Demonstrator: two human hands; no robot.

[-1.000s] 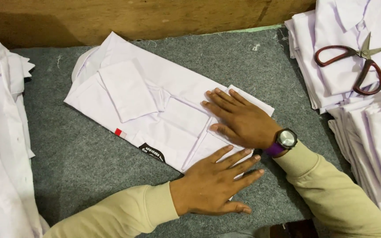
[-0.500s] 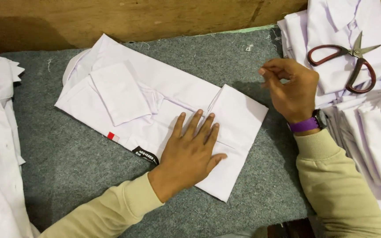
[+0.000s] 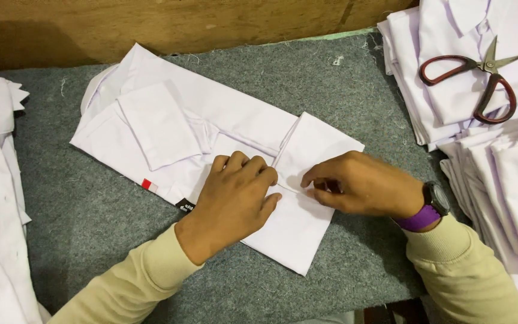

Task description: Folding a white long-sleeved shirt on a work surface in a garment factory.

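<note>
Smooth white cloth, matt, creased at the folds – shirt (image 3: 211,129). Rough grey felt, fuzzy, flecked with loose threads – mat (image 3: 85,222). Coarse, scuffed brown wood – board (image 3: 169,24). Dull steel blades, glossy reddish handles – scissors (image 3: 481,78). Soft beige knit – sleeves (image 3: 124,288). Glossy purple strap – watch (image 3: 430,210).

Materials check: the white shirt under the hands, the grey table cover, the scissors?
White shirt: thin woven cloth, matte, holds sharp creases; likely cotton blend. Grey table cover: looks like felt, fuzzy with loose fibres. Scissors: bright metal blades, dark red coated handles.
</note>
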